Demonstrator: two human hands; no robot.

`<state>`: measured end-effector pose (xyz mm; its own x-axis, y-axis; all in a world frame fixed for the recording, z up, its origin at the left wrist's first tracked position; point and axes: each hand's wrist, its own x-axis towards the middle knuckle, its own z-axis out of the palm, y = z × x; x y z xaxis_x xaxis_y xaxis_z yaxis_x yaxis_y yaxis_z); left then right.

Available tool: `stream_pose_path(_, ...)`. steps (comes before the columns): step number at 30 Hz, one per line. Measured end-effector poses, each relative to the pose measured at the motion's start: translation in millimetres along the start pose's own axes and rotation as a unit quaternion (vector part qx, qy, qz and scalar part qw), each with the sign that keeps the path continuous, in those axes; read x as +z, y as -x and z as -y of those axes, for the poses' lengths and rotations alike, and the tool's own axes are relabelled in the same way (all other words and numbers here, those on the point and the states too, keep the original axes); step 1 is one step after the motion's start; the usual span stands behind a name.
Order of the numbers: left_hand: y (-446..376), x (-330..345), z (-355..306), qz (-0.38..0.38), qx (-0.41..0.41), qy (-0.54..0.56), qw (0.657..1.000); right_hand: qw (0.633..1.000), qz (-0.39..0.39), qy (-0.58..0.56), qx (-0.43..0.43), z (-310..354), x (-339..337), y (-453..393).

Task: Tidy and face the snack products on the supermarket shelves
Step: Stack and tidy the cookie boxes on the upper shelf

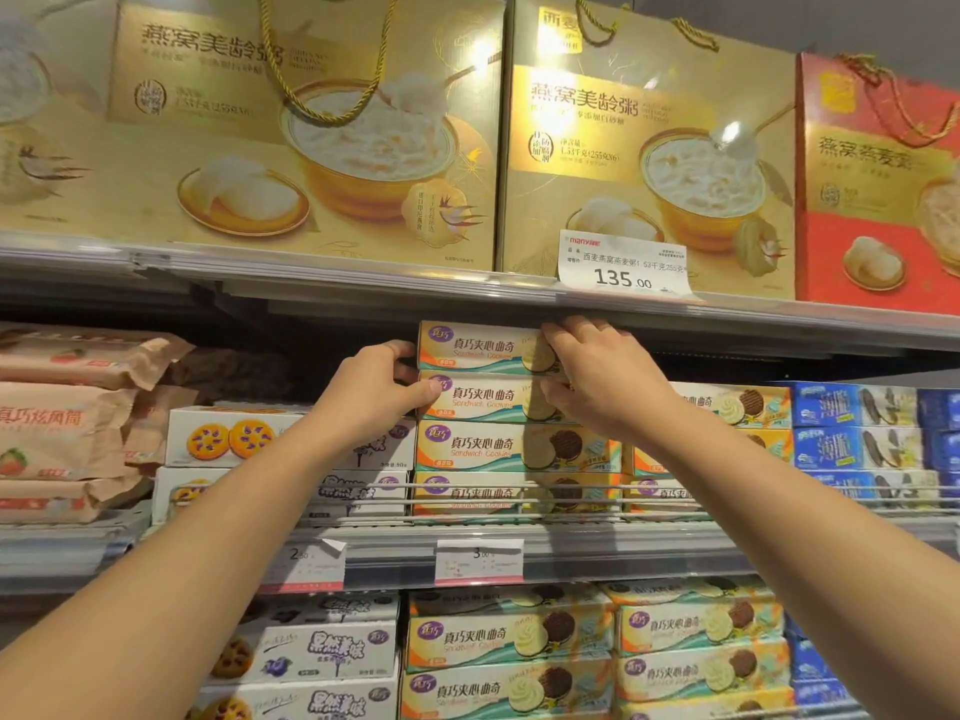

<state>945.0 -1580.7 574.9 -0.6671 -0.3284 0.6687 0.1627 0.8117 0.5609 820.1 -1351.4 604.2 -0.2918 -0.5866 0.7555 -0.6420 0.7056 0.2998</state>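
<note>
Hands are set at both ends: two stacked orange-and-white sandwich cookie boxes (480,371) are gripped by left hand (371,389) and, seemingly, right hand (597,374).

- The right hand (597,371) covers the right ends of the top two sandwich cookie boxes (478,371).
- The red gift box (878,189) is cut off by the right edge.
- Small print on the lower price tags (478,561) is too blurred to read.
- The back of the middle shelf (249,366) lies in shadow.
</note>
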Motion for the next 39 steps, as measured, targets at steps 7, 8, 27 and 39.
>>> stream_pose_path(7, 1, -1, -3, -0.006, 0.001, -0.022, 1.0, 1.0, -0.002, 0.006, -0.013, -2, 4, 6)
stream_pose_path(8, 1, -1, -4, -0.005, 0.003, -0.027, 1.0, 1.0, -0.004, 0.0, -0.013, -1, 5, 7)
stream_pose_path(27, 8, -5, -13, 0.0, 0.036, -0.14, 0.99, 0.997, -0.069, -0.043, -0.016, -7, 28, 34)
stream_pose_path(39, 75, 0, 7, -0.151, 0.138, -0.217, 0.954, 0.974, -0.163, -0.159, 0.01, 16, 41, 131)
